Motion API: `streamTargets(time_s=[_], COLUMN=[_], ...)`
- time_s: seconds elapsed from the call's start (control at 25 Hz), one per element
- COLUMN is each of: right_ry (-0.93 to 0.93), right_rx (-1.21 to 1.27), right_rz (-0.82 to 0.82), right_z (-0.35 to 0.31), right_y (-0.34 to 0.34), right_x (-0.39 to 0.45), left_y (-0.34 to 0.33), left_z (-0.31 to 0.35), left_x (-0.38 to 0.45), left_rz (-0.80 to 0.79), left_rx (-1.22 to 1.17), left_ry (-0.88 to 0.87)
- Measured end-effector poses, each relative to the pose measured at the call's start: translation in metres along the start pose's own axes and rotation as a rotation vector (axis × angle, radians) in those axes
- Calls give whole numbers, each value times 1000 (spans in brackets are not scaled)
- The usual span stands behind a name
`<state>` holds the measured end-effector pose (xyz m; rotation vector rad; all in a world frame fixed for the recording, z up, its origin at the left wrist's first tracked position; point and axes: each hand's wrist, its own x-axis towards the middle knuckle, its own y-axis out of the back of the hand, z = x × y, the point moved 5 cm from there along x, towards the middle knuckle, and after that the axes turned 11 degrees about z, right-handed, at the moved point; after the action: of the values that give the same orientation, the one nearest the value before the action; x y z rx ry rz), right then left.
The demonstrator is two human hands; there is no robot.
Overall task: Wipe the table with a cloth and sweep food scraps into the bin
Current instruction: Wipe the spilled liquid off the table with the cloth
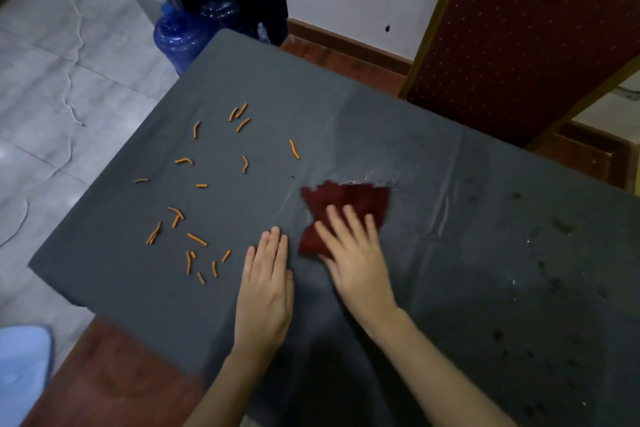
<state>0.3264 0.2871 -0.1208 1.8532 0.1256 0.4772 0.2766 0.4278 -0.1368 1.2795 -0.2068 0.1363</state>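
Note:
A dark red cloth [349, 201] lies on the grey table cover [450, 253] near its middle. My right hand [353, 253] presses flat on the cloth's near part, fingers straight and spread. Just left of it my left hand [266, 288] rests flat on the cover, holding nothing. Several orange food scraps [197, 211] lie scattered over the left half of the table, left of both hands. A wet shiny patch [377, 177] shows just beyond the cloth. No bin is recognisable in view.
A red padded chair [519, 38] with a gold frame stands at the table's far right side. Blue water jugs [180, 38] stand on the tiled floor beyond the far left corner. A light blue object [24, 374] sits at bottom left. Dark spots [554, 288] mark the cover's right part.

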Motion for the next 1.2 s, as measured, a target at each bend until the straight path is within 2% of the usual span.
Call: streamTargets(time_s=[0.12, 0.16, 0.24, 0.36, 0.44, 0.52, 0.6, 0.76, 0.92, 1.0, 1.12, 1.2], right_ry=[420, 473, 369, 31, -195, -354, -359, -42, 30, -58, -408, -636], right_rx=[-11, -34, -97, -194, -215, -212, -170, -135, -201, -281, -351, -357], right_rz=[-120, -119, -97, -64, -53, 24, 55, -26, -69, -117, -129, -101], right_z=[-5, 13, 65, 134, 138, 111, 63, -29, -13, 19, 70, 78], right_y=[-1, 6, 26, 60, 69, 64, 49, 17, 33, 50, 87, 105], right_x=[-17, -22, -31, -54, -74, -81, -75, -81, -121, -154, -224, -268], left_y=[3, 4, 5, 5, 5, 4, 3, 2, 11, 11, 2, 0], left_z=[1, 2, 3, 3, 2, 1, -1, -7, -14, -1, 46, 66], left_x=[-7, -6, -5, -5, -5, -5, -6, -11, -30, -38, -57, -68], left_rz=[-8, -10, -10, -9, -8, -1, -17, -71, -137, -171, -222, -223], left_rx=[8, 11, 6, 1, -13, -29, -27, -14, 4, -9, -43, -63], left_ry=[-34, -33, -9, 0, -4, 1, -3, -116, -301, -336, -553, -618])
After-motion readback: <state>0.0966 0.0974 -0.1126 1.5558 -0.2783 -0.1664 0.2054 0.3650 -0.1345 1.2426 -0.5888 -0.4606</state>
